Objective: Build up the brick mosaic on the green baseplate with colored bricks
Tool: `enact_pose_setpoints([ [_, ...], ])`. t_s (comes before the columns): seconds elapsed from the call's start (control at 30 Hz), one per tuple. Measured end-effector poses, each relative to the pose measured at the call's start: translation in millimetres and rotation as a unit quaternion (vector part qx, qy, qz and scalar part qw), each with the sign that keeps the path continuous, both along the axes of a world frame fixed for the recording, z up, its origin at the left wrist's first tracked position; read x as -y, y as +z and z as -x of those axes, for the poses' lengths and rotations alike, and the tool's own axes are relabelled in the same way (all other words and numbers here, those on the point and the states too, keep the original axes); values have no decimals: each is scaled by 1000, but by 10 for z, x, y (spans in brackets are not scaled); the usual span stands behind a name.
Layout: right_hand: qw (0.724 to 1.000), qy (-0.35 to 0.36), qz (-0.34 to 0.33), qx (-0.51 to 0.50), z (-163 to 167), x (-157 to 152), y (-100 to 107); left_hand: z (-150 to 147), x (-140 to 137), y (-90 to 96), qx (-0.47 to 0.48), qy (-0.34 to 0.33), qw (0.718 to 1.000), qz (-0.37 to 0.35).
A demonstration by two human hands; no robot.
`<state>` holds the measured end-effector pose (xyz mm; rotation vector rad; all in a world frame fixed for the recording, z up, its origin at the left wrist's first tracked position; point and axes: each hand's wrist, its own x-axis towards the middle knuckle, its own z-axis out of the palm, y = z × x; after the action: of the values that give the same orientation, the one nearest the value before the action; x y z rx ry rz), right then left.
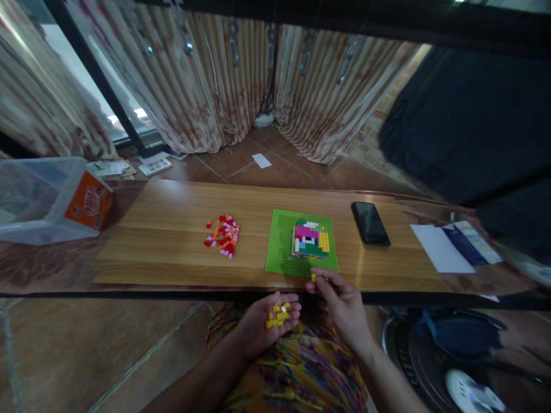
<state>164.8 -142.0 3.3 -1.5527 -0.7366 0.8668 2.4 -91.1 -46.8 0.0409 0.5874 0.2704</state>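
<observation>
My left hand [262, 327] is palm up below the table's front edge, cupping several small yellow toy bricks [279, 316]. Between the thumb and fingers of my right hand [342, 298] is a single yellow brick [314, 278], just at the near edge of a green baseplate [279, 246]. On that plate stands a hollow, many-coloured brick structure [310, 240], with pink, green, white and yellow bricks along its top. My right hand is nearest to it but apart from it.
A loose pile of red, orange and pink bricks [224, 234] lies left of the baseplate on the wooden table [172, 246]. To the right are a black phone [371, 223] and some papers [443, 248]. A clear plastic bin [38, 201] stands at the far left.
</observation>
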Motion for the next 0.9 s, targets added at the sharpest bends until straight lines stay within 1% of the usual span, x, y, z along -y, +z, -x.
enact_pose_setpoints([
  [0.07,997,-43,1,-66,-100,-21,-2,2,5,3,-8,2,1000,0],
  [0.13,994,-77,-11,-72,-190,-31,-13,0,9,7,-11,3,1000,0],
  [0.2,994,-99,-19,-39,-264,-38,-36,-4,10,12,-13,6,1000,-1],
  [0.27,994,-106,-20,2,-319,-48,-65,-7,7,18,-16,6,1000,-2],
  [0.4,992,-100,-12,79,-386,-76,-98,-7,-3,23,-20,4,1000,1],
  [0.5,984,-77,13,162,-431,-90,-67,-4,-8,24,-20,4,1000,0],
  [0.6,963,-46,33,262,-478,-100,1,-3,-8,24,-18,1,1000,0],
  [0.73,920,-17,5,392,-518,-129,63,-7,-9,19,-14,1,1000,1],
  [0.9,890,15,-30,454,-538,-194,5,-5,-11,2,-14,-1,1000,1],
])
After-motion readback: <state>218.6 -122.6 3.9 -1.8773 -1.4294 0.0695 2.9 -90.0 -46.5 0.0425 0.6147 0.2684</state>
